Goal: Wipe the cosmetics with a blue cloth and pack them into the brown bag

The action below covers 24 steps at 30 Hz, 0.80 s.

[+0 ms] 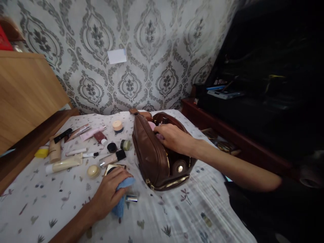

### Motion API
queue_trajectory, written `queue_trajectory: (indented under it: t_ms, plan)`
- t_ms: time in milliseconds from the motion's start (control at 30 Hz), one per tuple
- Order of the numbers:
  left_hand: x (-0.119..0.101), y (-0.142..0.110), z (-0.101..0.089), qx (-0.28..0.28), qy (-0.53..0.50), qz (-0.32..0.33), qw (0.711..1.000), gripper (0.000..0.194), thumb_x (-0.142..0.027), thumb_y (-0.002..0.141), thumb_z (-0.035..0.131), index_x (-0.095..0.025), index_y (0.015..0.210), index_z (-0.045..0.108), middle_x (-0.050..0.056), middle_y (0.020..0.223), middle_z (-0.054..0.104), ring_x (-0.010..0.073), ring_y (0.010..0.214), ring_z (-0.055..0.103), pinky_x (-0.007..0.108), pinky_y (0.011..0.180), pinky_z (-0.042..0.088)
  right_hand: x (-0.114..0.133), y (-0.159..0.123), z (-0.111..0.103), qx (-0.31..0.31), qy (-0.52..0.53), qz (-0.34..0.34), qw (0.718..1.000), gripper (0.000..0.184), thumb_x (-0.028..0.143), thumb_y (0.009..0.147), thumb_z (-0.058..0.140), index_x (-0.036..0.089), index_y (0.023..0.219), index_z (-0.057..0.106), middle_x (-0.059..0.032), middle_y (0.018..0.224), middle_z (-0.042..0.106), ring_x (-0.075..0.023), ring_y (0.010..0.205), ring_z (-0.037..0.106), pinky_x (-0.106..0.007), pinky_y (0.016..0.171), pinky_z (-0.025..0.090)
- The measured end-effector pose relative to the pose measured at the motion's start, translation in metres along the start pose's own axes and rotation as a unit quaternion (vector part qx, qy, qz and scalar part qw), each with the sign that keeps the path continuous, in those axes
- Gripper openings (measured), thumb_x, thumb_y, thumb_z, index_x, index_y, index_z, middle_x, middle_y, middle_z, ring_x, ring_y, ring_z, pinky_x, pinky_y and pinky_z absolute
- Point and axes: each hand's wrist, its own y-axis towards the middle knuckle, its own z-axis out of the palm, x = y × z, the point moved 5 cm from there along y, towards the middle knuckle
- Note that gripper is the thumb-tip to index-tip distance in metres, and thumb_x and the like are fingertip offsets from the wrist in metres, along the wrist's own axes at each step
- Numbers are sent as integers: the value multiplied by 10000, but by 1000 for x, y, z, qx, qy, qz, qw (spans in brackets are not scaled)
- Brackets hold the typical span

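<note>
A brown leather toiletry bag with gold zips stands open on the patterned sheet. My right hand reaches into its top opening, fingers curled around something pink that I cannot make out. My left hand lies near the front, its fingers closed over a blue cloth. A small silver-capped item lies beside that cloth. A gold-edged compact sits just beyond the left hand.
Several cosmetics are spread out left of the bag: a cream tube, a foundation bottle, round jars, a pink tube, a yellow item. A wooden headboard stands left, a dark red shelf right.
</note>
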Motion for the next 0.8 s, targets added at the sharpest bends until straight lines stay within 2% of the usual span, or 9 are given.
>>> queue_trajectory:
  t_ms: [167,333,467,533,600,667,733,800]
  plan:
    - [2,-1,-1,-5,-4,1,1000,205,-167,919,478,-200,1007,660,73,962,698,209,899,655,307,788,526,2,-9,-6,-16,30,-16,999,236,163,958,515,148,1105,699,-110,1070,727,-207,1013,667,-270,840,437]
    - [1,0,0,-5,-16,-1,1000,193,-181,927,474,-193,972,662,77,936,699,210,877,658,309,775,524,7,-23,-14,-3,25,-6,1000,208,164,964,509,121,1003,709,-117,997,726,-202,945,672,-267,812,442]
    - [1,3,-6,-3,-40,-22,999,188,-227,938,492,-193,966,675,75,948,699,210,886,660,302,774,518,9,-38,-27,-50,54,-14,997,232,167,953,518,149,1069,719,-104,1039,729,-220,1003,669,-295,878,462]
    - [3,3,-15,-11,-51,-48,997,191,-276,934,514,-186,938,682,64,913,696,202,847,652,292,756,508,10,-50,-36,-98,72,-18,992,226,182,946,519,170,1016,733,-82,998,734,-216,950,676,-304,851,484]
    - [11,1,-30,-46,-57,-101,992,222,-345,921,538,-178,872,675,35,808,664,180,747,612,274,704,486,13,-67,-44,-164,99,-24,981,246,213,960,491,193,924,734,-60,928,731,-198,839,673,-301,774,504]
    - [24,-4,-47,-116,-71,-178,974,270,-416,890,575,-176,784,639,-8,673,575,147,629,525,244,616,438,18,-86,-48,-218,142,-32,965,268,261,978,479,209,862,716,-51,883,724,-183,749,652,-296,695,506]
    - [41,-13,-62,-199,-104,-246,943,306,-464,845,626,-177,740,611,-35,617,507,123,575,459,222,563,391,30,-103,-43,-230,182,-65,954,290,325,995,485,218,825,693,-52,840,712,-175,705,637,-287,634,496]
    - [57,-22,-70,-272,-156,-283,906,322,-489,794,675,-173,765,622,-37,638,521,115,584,466,209,565,387,46,-114,-29,-208,218,-108,947,305,363,1006,489,214,819,679,-57,831,699,-167,695,628,-278,615,495]
